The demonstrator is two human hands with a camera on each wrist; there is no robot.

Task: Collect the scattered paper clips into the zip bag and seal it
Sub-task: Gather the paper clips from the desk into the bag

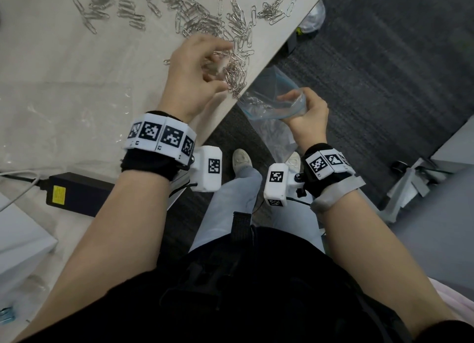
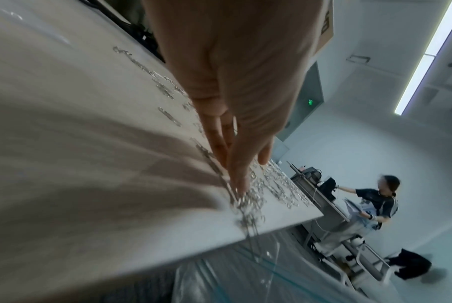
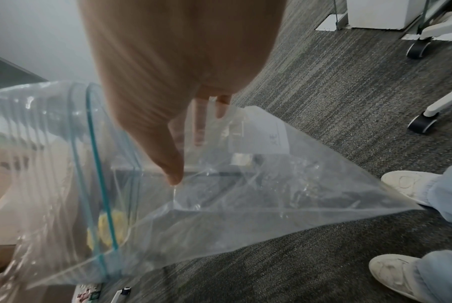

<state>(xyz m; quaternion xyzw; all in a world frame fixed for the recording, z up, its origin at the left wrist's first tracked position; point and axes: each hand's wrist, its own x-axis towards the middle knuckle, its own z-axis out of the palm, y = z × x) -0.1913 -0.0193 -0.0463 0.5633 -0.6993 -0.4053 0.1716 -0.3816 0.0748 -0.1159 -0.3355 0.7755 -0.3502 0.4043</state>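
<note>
Sweep step: left hand, fingers loose, rakes paper clips off table edge.
Right hand pinches zip bag open just below; next, push clips in.

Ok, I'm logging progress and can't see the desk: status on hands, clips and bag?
Left hand open, sweeping paper clips to table edge. Right hand grips zip bag, mouth open below the edge. Many clips still scattered; nothing blocking.
</note>
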